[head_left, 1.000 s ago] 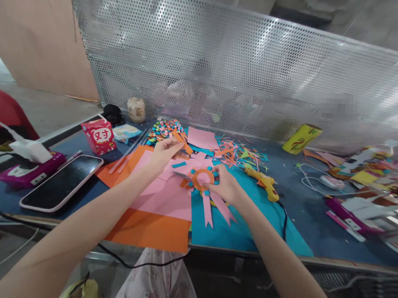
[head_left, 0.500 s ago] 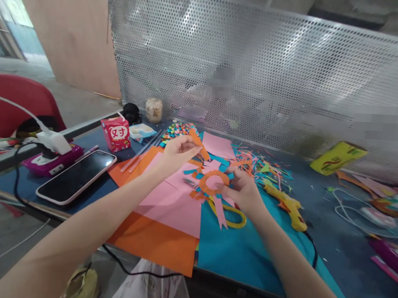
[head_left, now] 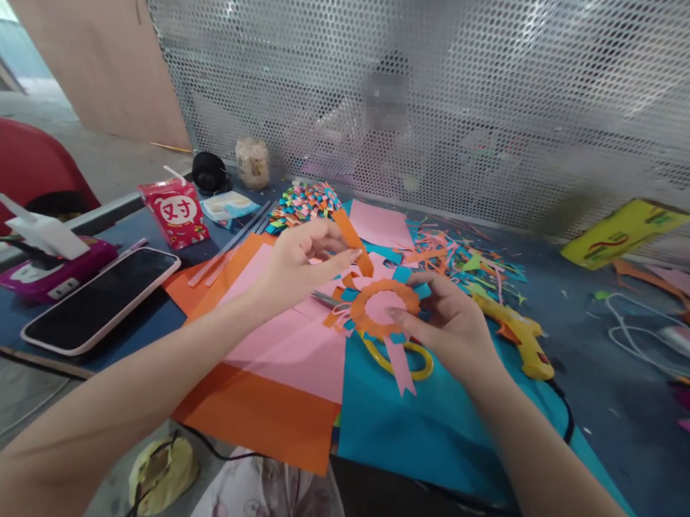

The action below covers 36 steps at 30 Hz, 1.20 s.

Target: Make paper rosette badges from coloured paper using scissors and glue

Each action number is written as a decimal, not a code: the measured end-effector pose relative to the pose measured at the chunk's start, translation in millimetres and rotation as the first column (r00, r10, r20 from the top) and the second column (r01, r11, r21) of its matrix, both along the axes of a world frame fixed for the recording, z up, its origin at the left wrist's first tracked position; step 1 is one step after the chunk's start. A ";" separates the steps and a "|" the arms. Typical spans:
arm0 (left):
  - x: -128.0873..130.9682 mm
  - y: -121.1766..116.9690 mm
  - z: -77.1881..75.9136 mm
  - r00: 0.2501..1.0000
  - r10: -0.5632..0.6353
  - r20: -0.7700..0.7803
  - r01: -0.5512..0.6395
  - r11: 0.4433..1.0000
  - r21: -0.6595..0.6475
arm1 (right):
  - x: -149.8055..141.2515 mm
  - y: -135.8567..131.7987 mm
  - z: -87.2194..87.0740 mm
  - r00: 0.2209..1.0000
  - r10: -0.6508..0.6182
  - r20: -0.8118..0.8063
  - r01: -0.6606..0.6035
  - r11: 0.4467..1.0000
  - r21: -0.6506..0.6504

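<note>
My left hand [head_left: 316, 257] pinches an orange paper strip [head_left: 353, 242], which slants down toward the rosette. Between the thumb and fingers of my right hand [head_left: 449, 318] is a paper rosette [head_left: 384, 307] with a scalloped orange ring, a pink centre and blue and orange loops round its edge. A forked pink paper tail [head_left: 400, 365] hangs from it. Yellow-handled scissors [head_left: 426, 363] lie partly hidden beneath the rosette. Under my hands are pink paper [head_left: 293, 356], orange paper [head_left: 255, 420] and blue paper [head_left: 416, 440].
To the right lies a yellow glue gun [head_left: 519, 341] with a black cord. Paper shreds [head_left: 454, 256] and a pile of small paper pieces [head_left: 304, 206] spread at the back. A phone [head_left: 103, 296], a power strip [head_left: 60, 270] and a red carton [head_left: 175, 212] sit left. A perforated metal screen [head_left: 446, 86] stands behind.
The view has tilted down and come nearer. The rosette in my right hand has turned slightly, its tail swinging right. My left hand still holds the orange strip near it.
</note>
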State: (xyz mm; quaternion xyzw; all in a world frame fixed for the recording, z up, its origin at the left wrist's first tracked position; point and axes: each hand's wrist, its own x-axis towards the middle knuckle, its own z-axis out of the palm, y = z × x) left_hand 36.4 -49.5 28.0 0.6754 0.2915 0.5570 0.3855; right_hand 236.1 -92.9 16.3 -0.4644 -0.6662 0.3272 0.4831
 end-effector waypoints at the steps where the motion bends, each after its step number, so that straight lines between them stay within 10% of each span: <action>1: 0.6 -0.8 0.4 1.000 -0.016 0.007 0.016 1.000 -0.005 | 0.5 0.0 -0.1 1.000 -0.008 0.007 0.008 1.000 0.004; 17: 2.4 0.0 -0.4 0.991 -0.105 0.082 0.115 0.985 -0.130 | 0.8 -3.1 2.4 0.995 -0.056 0.088 0.053 0.998 0.026; 23: 0.6 -2.6 -1.9 0.975 -0.213 0.068 0.216 0.976 -0.033 | 3.6 -2.9 -3.4 0.982 -0.124 0.144 0.086 0.965 0.247; 26: -2.3 -5.1 2.7 0.943 -0.299 0.148 0.299 0.954 0.026 | 8.8 -3.3 -4.1 0.946 -0.230 0.230 0.070 0.835 0.546; 30: -9.5 -0.1 8.9 0.889 -0.344 0.304 0.406 0.897 -0.173 | 18.9 -3.8 -1.4 0.852 -0.332 0.406 -0.216 0.482 0.849; 36: -10.0 8.3 -0.5 0.793 -0.560 0.239 0.584 0.587 -0.562 | 24.2 -7.0 0.1 0.746 -0.522 0.414 -0.340 0.236 0.910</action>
